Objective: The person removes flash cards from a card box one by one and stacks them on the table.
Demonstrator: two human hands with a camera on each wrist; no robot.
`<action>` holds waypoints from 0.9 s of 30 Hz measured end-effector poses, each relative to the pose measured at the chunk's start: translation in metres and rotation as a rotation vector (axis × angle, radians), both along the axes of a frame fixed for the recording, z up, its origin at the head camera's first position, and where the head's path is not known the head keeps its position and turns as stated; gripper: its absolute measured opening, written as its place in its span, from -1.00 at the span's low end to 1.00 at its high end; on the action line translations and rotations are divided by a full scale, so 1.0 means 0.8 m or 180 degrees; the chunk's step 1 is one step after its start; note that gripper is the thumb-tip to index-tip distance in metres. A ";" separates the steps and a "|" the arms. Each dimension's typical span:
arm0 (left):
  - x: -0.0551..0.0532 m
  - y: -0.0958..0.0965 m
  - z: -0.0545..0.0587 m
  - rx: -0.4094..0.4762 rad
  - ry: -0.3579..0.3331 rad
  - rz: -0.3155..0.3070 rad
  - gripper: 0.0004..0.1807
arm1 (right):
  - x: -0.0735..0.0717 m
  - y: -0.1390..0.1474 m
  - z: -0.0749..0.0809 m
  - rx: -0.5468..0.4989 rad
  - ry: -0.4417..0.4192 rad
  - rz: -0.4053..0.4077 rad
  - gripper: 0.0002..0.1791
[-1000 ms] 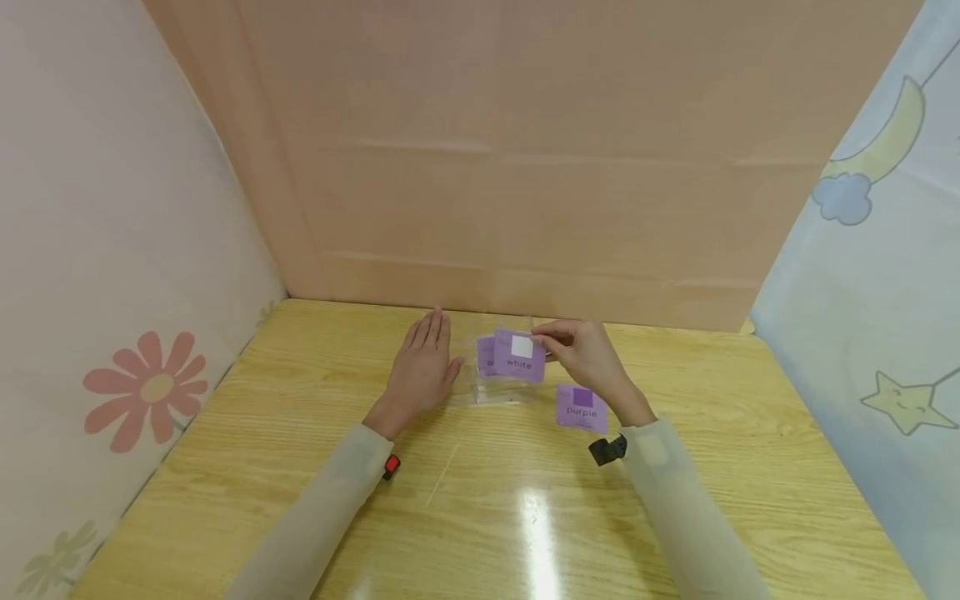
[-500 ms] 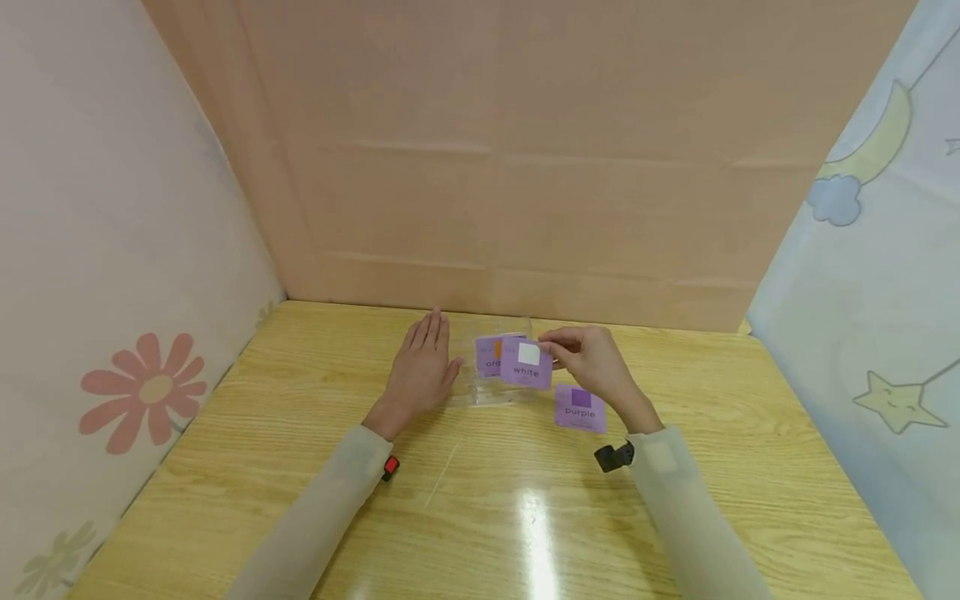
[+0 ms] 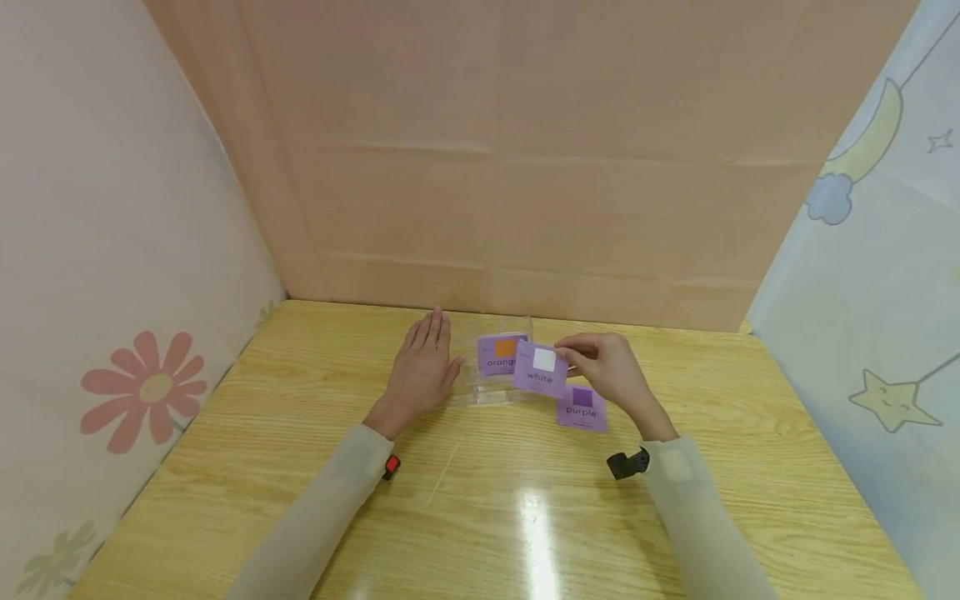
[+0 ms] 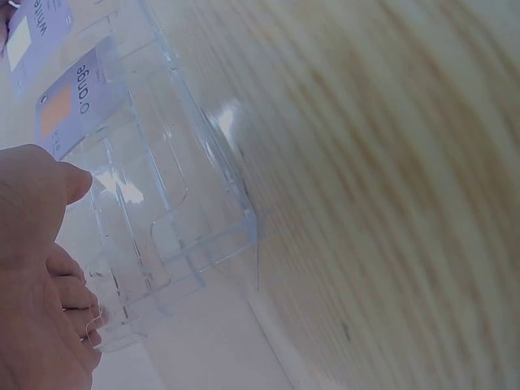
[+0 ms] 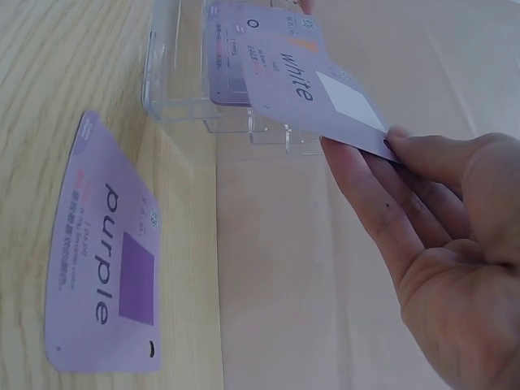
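My right hand (image 3: pixel 611 375) pinches the "white" flashcard (image 3: pixel 540 369) by its right edge between thumb and fingers, holding it raised off the table. Behind it, the "orange" flashcard (image 3: pixel 496 356) stands in a clear plastic stepped rack (image 4: pixel 171 179), its right part covered by the white card in the head view. The "purple" flashcard (image 5: pixel 106 252) lies flat on the table, in front and to the right of the rack. My left hand (image 3: pixel 422 367) rests with straight fingers against the rack's left side, thumb out toward the orange card.
The wooden table (image 3: pixel 480 517) carries all of this. A plain peach-coloured backdrop (image 3: pixel 487 167) rises right behind the rack. Patterned cloth walls stand at left (image 3: pixel 150 208) and right (image 3: pixel 885 275).
My right hand has moved right and slightly toward me with the white card, uncovering most of the orange card in the rack. The left hand has stayed in place.
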State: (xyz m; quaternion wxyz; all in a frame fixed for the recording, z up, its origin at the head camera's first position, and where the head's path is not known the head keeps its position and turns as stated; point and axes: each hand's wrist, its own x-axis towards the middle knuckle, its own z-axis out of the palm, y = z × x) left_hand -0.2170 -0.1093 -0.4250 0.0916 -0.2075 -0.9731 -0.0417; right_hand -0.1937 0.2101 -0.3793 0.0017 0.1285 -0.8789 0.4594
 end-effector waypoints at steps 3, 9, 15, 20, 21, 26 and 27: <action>0.000 0.000 0.000 0.0001 0.0033 -0.0012 -0.18 | 0.001 0.006 -0.002 -0.0032 -0.0086 -0.0021 -0.72; 0.000 0.000 0.001 -0.0021 0.0038 -0.0025 -0.18 | 0.004 0.016 -0.007 -0.0078 -0.0186 -0.0074 -0.71; 0.001 0.001 0.002 -0.0027 -0.0051 0.0006 -0.16 | 0.008 0.023 -0.009 -0.0100 -0.0252 -0.0121 -0.71; 0.001 0.001 0.004 -0.0021 -0.0063 0.0016 -0.16 | 0.010 0.027 -0.007 -0.0089 -0.0268 -0.0135 -0.71; 0.001 0.001 0.005 -0.0023 -0.0047 0.0014 -0.16 | 0.010 0.029 -0.007 -0.0085 -0.0274 -0.0141 -0.71; 0.002 0.001 0.005 -0.0067 0.0013 -0.0003 -0.16 | 0.012 0.037 -0.009 -0.0057 -0.0313 -0.0169 -0.70; 0.002 0.001 0.005 -0.0078 0.0015 -0.0001 -0.16 | 0.012 0.039 -0.009 -0.0055 -0.0320 -0.0169 -0.70</action>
